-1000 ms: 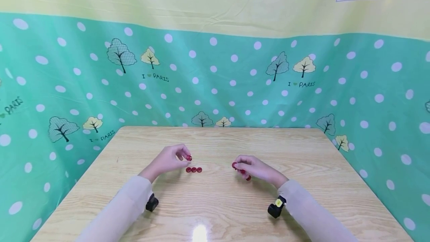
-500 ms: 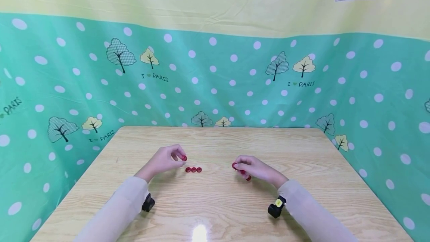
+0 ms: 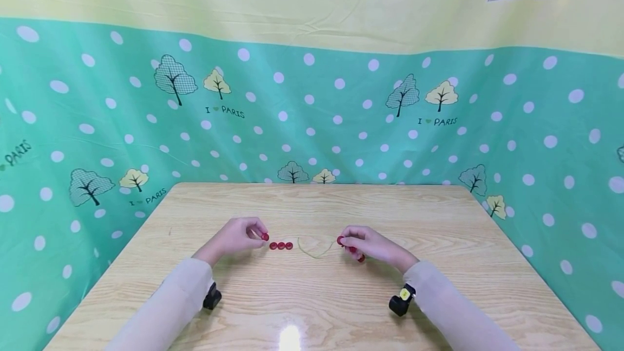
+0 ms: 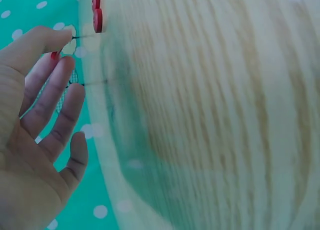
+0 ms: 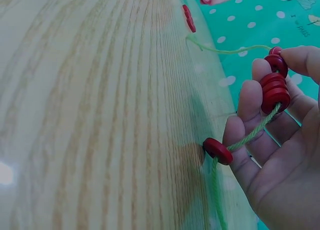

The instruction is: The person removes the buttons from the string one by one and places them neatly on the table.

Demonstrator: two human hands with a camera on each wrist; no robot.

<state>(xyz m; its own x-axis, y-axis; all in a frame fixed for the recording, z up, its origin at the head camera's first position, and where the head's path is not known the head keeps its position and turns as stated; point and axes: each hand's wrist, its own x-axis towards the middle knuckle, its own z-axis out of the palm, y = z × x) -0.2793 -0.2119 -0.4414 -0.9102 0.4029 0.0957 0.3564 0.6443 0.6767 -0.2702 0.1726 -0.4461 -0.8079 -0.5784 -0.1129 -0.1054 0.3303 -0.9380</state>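
My left hand [image 3: 242, 235] pinches a round red button [image 3: 265, 236] between thumb and fingertips, just left of a row of three red buttons [image 3: 281, 246] on the table. In the left wrist view, only a sliver of the held button [image 4: 54, 55] shows behind the fingers. My right hand [image 3: 366, 244] holds a green string [image 5: 252, 134] strung with several red buttons [image 5: 274, 91], thumb and forefinger pinching near the upper one. Lower on the string hangs another red button [image 5: 218, 151]. The string's thin free end [image 3: 314, 257] curves leftward from the right hand towards the row.
The wooden table [image 3: 302, 297] has a bright light reflection near its front. A green and yellow dotted curtain [image 3: 312, 112] hangs behind it and along both sides. Small black cameras [image 3: 400, 304] sit on both wrists.
My left hand, holding its button, has drawn left and then slightly lower, beside the row. A curve of green string now shows between the hands. The right hand has stayed nearly still.
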